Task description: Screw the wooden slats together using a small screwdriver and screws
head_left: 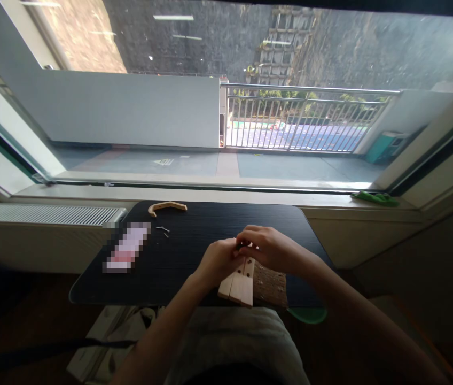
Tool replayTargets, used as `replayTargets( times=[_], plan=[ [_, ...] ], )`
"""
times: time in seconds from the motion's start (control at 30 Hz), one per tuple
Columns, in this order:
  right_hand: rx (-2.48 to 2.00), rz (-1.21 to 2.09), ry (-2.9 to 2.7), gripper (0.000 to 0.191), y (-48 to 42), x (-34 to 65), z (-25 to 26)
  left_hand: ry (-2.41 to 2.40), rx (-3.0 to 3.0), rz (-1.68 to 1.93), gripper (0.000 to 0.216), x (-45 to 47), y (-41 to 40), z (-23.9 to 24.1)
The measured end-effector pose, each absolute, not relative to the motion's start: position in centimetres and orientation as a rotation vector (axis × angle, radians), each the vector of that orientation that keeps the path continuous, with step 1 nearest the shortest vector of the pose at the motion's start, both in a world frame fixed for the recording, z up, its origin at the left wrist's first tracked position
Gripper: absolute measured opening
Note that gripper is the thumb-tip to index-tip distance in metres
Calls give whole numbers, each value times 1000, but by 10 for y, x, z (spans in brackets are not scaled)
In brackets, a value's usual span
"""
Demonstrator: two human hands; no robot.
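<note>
Both hands meet over the near edge of a small black table [194, 230]. My left hand [217, 260] and my right hand [271, 247] grip the top end of a pale wooden piece [237, 286], made of two flat slats side by side with small holes near the top. Its lower end points toward my lap. The fingertips pinch together at the piece's top; what they pinch is too small to make out. A brown rough pad [270, 289] lies on the table under my right wrist.
A curved wooden part [166, 206] lies at the table's far edge. Small metal screws [163, 230] lie near it. A blurred pink-white flat object [127, 247] rests on the table's left. A radiator [42, 214] and window sill stand behind; a green cloth [375, 198] sits on the sill.
</note>
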State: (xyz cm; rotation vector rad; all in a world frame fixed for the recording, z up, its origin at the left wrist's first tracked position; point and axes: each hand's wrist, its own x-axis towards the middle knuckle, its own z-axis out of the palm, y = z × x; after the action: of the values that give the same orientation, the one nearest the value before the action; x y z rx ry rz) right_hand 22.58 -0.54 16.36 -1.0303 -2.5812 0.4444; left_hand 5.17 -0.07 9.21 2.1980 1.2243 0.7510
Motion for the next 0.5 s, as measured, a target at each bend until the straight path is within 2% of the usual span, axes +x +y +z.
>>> replayTargets(
  times=[0.2, 0.33, 0.5],
  plan=[
    [-1059, 496, -2428, 8, -11, 233, 160, 974, 2019, 812, 11, 55, -2, 94],
    [-1059, 559, -2223, 8, -9, 231, 146, 956, 1843, 800, 22, 54, -5, 91],
    [-1334, 380, -1850, 26, -19, 258, 88, 1028, 1704, 977, 30, 35, 1, 90]
  ],
)
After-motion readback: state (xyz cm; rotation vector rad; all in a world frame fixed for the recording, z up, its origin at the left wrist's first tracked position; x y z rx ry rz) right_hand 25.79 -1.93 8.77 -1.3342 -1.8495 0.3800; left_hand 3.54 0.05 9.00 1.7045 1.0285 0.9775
